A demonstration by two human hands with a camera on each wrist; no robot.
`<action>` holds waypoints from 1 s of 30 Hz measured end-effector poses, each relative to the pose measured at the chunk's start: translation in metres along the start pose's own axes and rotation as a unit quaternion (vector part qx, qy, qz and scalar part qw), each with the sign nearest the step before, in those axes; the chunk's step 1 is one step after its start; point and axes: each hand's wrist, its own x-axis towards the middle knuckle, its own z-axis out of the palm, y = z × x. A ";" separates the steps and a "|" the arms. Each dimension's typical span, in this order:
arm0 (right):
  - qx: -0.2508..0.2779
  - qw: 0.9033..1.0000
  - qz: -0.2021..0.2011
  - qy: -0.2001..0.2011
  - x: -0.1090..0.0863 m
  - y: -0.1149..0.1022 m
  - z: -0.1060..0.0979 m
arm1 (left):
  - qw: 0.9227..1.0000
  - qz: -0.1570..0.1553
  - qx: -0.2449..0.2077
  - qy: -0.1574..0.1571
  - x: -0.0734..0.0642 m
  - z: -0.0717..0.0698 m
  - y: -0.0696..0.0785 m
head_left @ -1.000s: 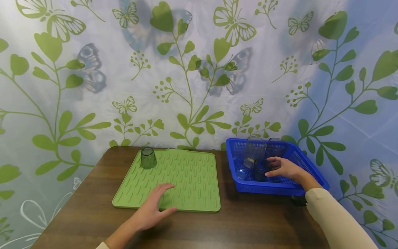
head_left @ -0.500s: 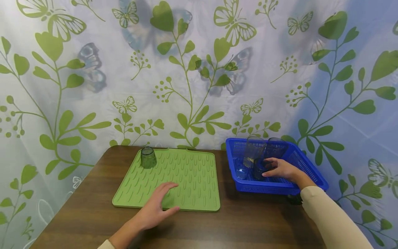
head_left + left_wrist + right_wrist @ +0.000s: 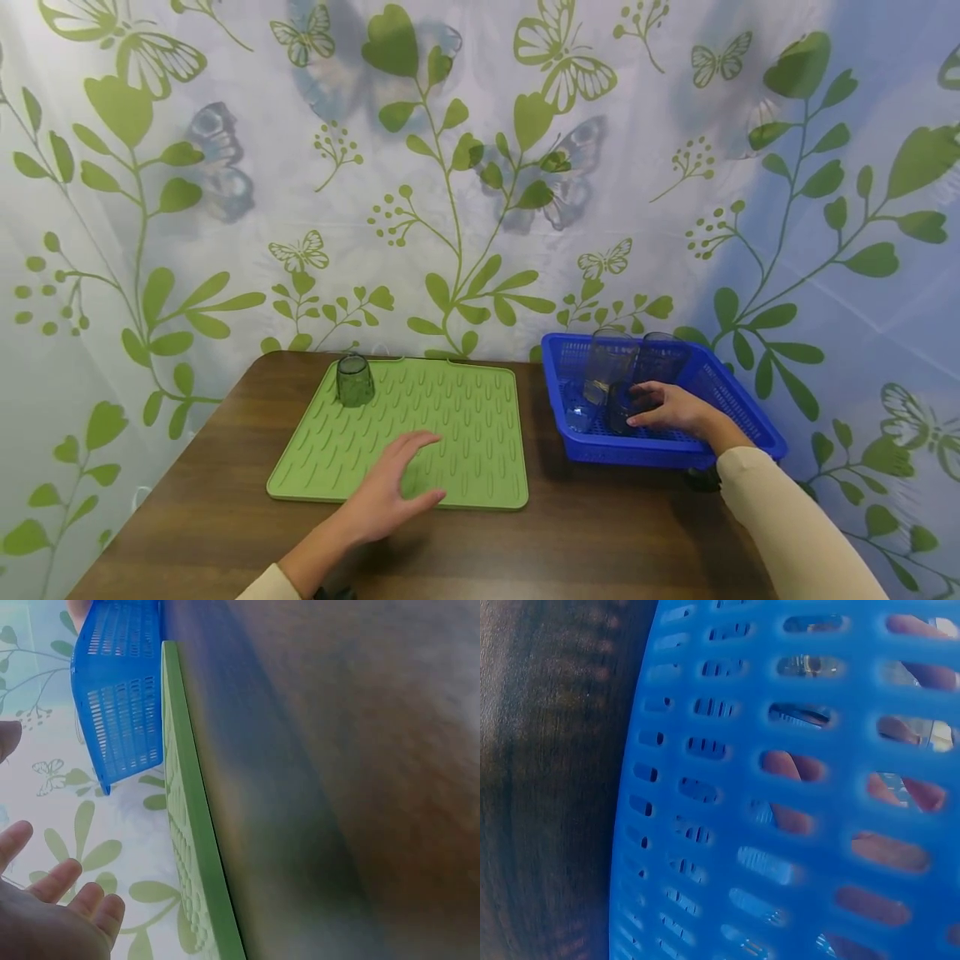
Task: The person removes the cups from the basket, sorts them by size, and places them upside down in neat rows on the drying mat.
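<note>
In the head view my right hand (image 3: 678, 412) reaches into the blue plastic basket (image 3: 630, 452), thumb and fingers curled around a short dark drinking glass (image 3: 617, 410). Parts of this hand show through the basket's slots in the right wrist view. My left hand (image 3: 382, 496) hovers with spread, relaxed fingers over the front edge of the green drying mat (image 3: 472, 454), holding nothing. At the mat's back left corner a dark-tinted glass (image 3: 355, 381) stands upside down. Two taller glasses, one clear (image 3: 609, 367) and one darker (image 3: 662, 358), stand behind my right hand.
A small clear glass (image 3: 579, 417) is in the basket's left front corner. Mat and basket sit side by side on a brown wooden table (image 3: 480, 550). A curtain (image 3: 450, 167) with leaves and butterflies hangs close behind the table's back edge.
My right hand has shifted slightly left and closed in around the short dark glass. My left hand has drifted a little to the right above the mat.
</note>
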 end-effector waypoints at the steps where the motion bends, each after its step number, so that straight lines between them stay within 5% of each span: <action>1: -0.001 1.000 -0.004 -0.002 0.000 0.001 0.000 | 1.000 -0.002 -0.004 -0.001 0.001 0.001 0.000; 13: 0.048 0.998 -0.030 0.012 -0.016 -0.002 -0.006 | 0.997 -0.036 -0.063 -0.026 0.022 0.019 0.005; 30: 0.014 0.990 -0.102 0.096 -0.040 -0.035 0.001 | 0.988 -0.048 -0.143 -0.026 0.054 0.027 0.008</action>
